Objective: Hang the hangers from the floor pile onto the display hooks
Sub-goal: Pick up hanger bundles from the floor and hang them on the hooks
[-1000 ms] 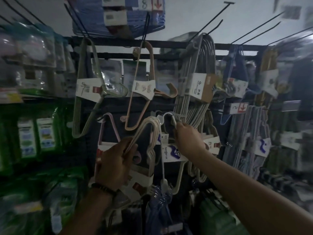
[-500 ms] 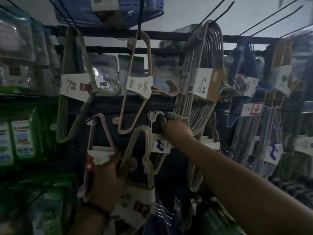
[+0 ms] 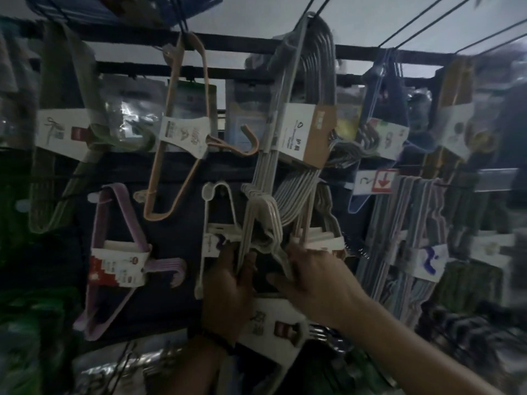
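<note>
A bundle of cream hangers [image 3: 261, 223] with a white card sleeve [image 3: 271, 327] is held up against the display, its top among the hangers of the middle row. My left hand [image 3: 228, 297] grips the bundle's left side from below, fingers curled round the wires. From the right, my right hand [image 3: 316, 280] pinches the bundle's lower bend between thumb and fingers. Just left of it, a white hanger pack [image 3: 215, 223] hangs from a middle-row hook [image 3: 207, 192]. Whether the cream bundle sits on a hook is hidden. The floor pile is out of view.
Hung packs crowd the rack: purple hangers [image 3: 122, 252] lower left, an orange hanger [image 3: 182, 124] and green ones [image 3: 57, 132] above, a thick grey bundle [image 3: 302, 124] top centre, blue [image 3: 379, 132] and striped hangers [image 3: 410, 238] right. Black hook prongs [image 3: 405, 29] jut out overhead.
The cream bundle moved right and up to the middle of the rack with my left hand. My right hand left the white hanger's hook and came down onto the bundle.
</note>
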A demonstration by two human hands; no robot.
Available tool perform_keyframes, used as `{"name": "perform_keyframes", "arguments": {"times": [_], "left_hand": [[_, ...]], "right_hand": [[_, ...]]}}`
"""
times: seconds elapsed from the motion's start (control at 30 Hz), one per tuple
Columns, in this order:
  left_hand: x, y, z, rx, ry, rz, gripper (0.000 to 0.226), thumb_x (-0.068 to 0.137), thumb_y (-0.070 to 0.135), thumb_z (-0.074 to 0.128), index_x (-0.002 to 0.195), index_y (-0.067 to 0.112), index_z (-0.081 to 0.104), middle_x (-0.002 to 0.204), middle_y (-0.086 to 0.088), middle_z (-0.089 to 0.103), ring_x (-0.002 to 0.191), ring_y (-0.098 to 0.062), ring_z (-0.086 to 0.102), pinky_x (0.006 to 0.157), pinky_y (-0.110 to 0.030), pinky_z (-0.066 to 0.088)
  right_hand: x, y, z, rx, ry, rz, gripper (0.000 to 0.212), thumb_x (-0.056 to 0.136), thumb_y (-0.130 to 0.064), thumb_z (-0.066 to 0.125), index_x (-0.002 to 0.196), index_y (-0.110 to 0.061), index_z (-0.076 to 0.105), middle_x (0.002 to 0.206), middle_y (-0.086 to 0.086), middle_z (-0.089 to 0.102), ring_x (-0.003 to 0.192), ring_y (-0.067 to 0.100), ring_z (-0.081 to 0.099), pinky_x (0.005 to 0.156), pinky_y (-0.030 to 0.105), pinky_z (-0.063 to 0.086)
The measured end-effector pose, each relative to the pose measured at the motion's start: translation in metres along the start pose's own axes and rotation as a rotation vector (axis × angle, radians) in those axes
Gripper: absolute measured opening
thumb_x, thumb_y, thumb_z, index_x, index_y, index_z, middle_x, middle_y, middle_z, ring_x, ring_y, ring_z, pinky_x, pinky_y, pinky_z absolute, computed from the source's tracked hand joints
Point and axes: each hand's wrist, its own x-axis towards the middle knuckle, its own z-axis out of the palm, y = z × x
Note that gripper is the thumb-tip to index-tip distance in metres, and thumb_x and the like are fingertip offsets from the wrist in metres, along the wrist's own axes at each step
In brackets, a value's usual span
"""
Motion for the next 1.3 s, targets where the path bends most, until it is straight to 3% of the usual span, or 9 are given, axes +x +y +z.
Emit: {"name": "perform_keyframes", "arguments": {"times": [0.13, 0.23, 0.4, 0.6, 0.87, 1.0, 1.07, 1.13, 1.3], "left_hand": [[-0.004, 0.020, 0.055, -0.076, 0.011, -0.001, 0.051, 0.098, 0.067, 0.050, 0.127, 0.029, 0.067, 0.105, 0.013, 0.076, 0.101, -0.008, 0.073, 0.088, -0.043, 0.061], [-0.014, 0.037, 0.083, -0.108, -0.039, 0.030, 0.051, 0.097, 0.078, 0.039, 0.127, 0.043, 0.061, 0.102, 0.010, 0.076, 0.087, -0.006, 0.074, 0.081, -0.027, 0.059], [-0.015, 0.052, 0.115, -0.124, -0.192, 0.032, 0.045, 0.103, 0.067, 0.038, 0.136, 0.043, 0.057, 0.099, 0.012, 0.074, 0.083, -0.005, 0.072, 0.076, -0.035, 0.061], [-0.006, 0.068, 0.125, -0.114, -0.290, 0.125, 0.034, 0.108, 0.052, 0.042, 0.138, 0.040, 0.053, 0.096, 0.021, 0.072, 0.081, 0.001, 0.071, 0.072, -0.029, 0.059], [0.002, 0.076, 0.126, -0.021, -0.374, 0.204, 0.027, 0.107, 0.056, 0.038, 0.133, 0.061, 0.044, 0.111, 0.020, 0.069, 0.093, 0.000, 0.070, 0.078, -0.026, 0.061], [0.018, 0.079, 0.136, 0.126, -0.422, 0.105, 0.020, 0.108, 0.049, 0.046, 0.123, 0.043, 0.058, 0.100, 0.016, 0.069, 0.086, 0.002, 0.068, 0.076, -0.029, 0.057], [0.024, 0.079, 0.136, 0.177, -0.438, 0.069, 0.024, 0.108, 0.046, 0.050, 0.122, 0.031, 0.063, 0.100, 0.018, 0.064, 0.082, 0.006, 0.065, 0.070, -0.018, 0.052], [0.026, 0.075, 0.133, 0.249, -0.425, 0.031, 0.036, 0.105, 0.050, 0.053, 0.134, 0.028, 0.056, 0.120, 0.013, 0.056, 0.093, 0.007, 0.061, 0.077, -0.012, 0.048], [0.020, 0.062, 0.112, 0.448, -0.449, -0.065, 0.058, 0.101, 0.056, 0.058, 0.151, 0.030, 0.043, 0.146, 0.003, 0.044, 0.128, -0.016, 0.054, 0.098, -0.029, 0.045]], "right_hand": [[-0.015, 0.039, -0.008, -0.023, 0.075, 0.048, 0.034, 0.107, -0.058, 0.030, 0.128, -0.033, 0.040, 0.104, 0.002, 0.071, 0.087, 0.030, 0.069, 0.071, 0.046, 0.057], [-0.028, 0.065, -0.016, -0.064, 0.090, 0.105, 0.036, 0.110, -0.055, 0.025, 0.138, -0.034, 0.032, 0.107, 0.000, 0.071, 0.087, 0.031, 0.069, 0.070, 0.045, 0.055], [-0.033, 0.098, -0.027, -0.173, 0.069, 0.180, 0.038, 0.111, -0.053, 0.016, 0.135, -0.030, 0.033, 0.109, -0.004, 0.068, 0.085, 0.028, 0.069, 0.061, 0.039, 0.043], [-0.032, 0.122, -0.033, -0.157, 0.175, 0.172, 0.037, 0.110, -0.051, 0.016, 0.128, -0.030, 0.040, 0.081, -0.009, 0.055, 0.074, 0.030, 0.067, 0.061, 0.040, 0.048], [-0.035, 0.138, -0.021, -0.181, 0.332, 0.163, 0.054, 0.110, -0.055, 0.007, 0.140, -0.029, 0.044, 0.103, -0.003, 0.072, 0.070, 0.030, 0.070, 0.059, 0.043, 0.054], [-0.025, 0.151, -0.015, -0.175, 0.253, 0.229, 0.041, 0.111, -0.051, 0.015, 0.136, -0.031, 0.042, 0.088, -0.004, 0.067, 0.066, 0.028, 0.065, 0.056, 0.037, 0.049], [-0.014, 0.158, -0.013, -0.154, 0.178, 0.271, 0.029, 0.113, -0.047, 0.021, 0.126, -0.031, 0.041, 0.084, -0.005, 0.061, 0.068, 0.028, 0.063, 0.057, 0.037, 0.047], [0.002, 0.162, -0.011, -0.149, 0.155, 0.256, 0.015, 0.111, -0.042, 0.033, 0.114, -0.029, 0.041, 0.093, -0.001, 0.065, 0.074, 0.031, 0.065, 0.061, 0.041, 0.051], [0.046, 0.161, -0.011, -0.112, 0.118, 0.276, 0.011, 0.107, -0.027, 0.045, 0.110, -0.018, 0.049, 0.108, 0.011, 0.066, 0.090, 0.039, 0.069, 0.070, 0.046, 0.056]]}}
